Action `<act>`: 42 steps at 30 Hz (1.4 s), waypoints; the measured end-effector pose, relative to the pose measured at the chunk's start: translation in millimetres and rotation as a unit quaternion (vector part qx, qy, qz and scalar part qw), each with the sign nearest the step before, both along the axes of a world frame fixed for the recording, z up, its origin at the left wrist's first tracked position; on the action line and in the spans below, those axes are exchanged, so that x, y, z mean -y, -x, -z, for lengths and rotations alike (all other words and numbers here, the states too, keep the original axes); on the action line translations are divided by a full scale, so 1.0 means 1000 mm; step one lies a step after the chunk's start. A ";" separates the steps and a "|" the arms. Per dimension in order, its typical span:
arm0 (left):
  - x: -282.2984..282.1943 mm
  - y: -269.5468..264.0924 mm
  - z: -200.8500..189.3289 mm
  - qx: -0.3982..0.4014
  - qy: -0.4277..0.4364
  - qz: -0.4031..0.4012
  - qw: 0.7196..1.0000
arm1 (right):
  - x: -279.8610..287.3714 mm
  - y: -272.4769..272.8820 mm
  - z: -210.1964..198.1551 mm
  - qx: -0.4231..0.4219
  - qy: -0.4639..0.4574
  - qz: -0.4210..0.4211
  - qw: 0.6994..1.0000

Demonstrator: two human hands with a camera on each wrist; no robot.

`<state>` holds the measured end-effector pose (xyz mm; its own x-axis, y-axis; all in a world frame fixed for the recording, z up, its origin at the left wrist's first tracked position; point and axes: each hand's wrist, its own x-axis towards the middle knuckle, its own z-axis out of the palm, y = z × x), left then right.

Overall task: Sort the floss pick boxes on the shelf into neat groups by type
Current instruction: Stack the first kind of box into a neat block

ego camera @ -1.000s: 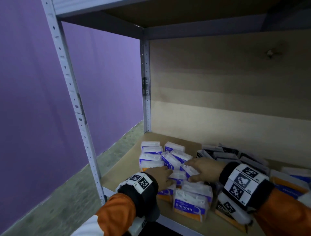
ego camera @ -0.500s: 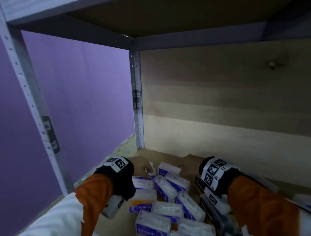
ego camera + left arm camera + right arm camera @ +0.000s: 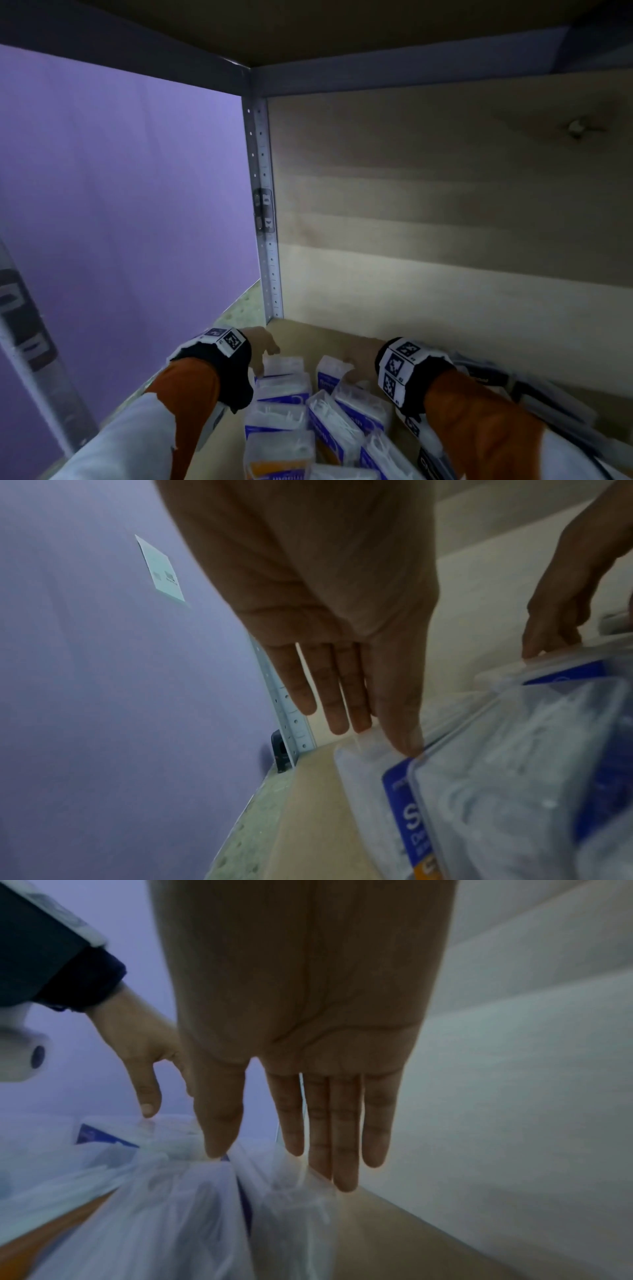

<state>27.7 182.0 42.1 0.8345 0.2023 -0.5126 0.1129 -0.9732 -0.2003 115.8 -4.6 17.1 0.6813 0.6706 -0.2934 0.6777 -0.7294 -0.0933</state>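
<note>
Several clear floss pick boxes with blue and orange labels (image 3: pixel 294 407) lie packed in rows on the left of the wooden shelf (image 3: pixel 346 339). My left hand (image 3: pixel 265 351) reaches to the back left box (image 3: pixel 286 365). Its fingers are straight and the thumb (image 3: pixel 405 744) touches that box's rim (image 3: pixel 363 753). My right hand (image 3: pixel 352 359) is at the back of the neighbouring box (image 3: pixel 330 375), fingers straight (image 3: pixel 344 1177) behind the box (image 3: pixel 291 1199) and thumb (image 3: pixel 215 1148) on its top edge. Dark-labelled boxes (image 3: pixel 486 378) lie to the right.
The shelf's wooden back panel (image 3: pixel 445 274) stands just behind the hands. A metal corner post (image 3: pixel 269 240) rises at the back left, with a purple wall (image 3: pixel 120 205) beyond it. The upper shelf board (image 3: pixel 342 31) hangs low overhead. Bare wood shows at the back left corner.
Both hands have moved from the middle of the blue-labelled boxes to the back row near the panel. The head view has come in closer under the upper shelf.
</note>
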 end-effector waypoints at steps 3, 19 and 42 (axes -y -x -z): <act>-0.002 -0.006 0.001 -0.018 -0.007 0.029 0.999 | -0.008 -0.004 0.002 -0.013 0.029 -0.020 0.999; -0.013 -0.044 0.012 0.041 -0.058 0.083 0.994 | -0.005 -0.023 0.002 -0.004 0.012 -0.051 0.999; -0.025 -0.059 0.022 0.087 0.011 0.062 0.994 | -0.024 -0.034 0.004 0.006 0.071 -0.062 0.995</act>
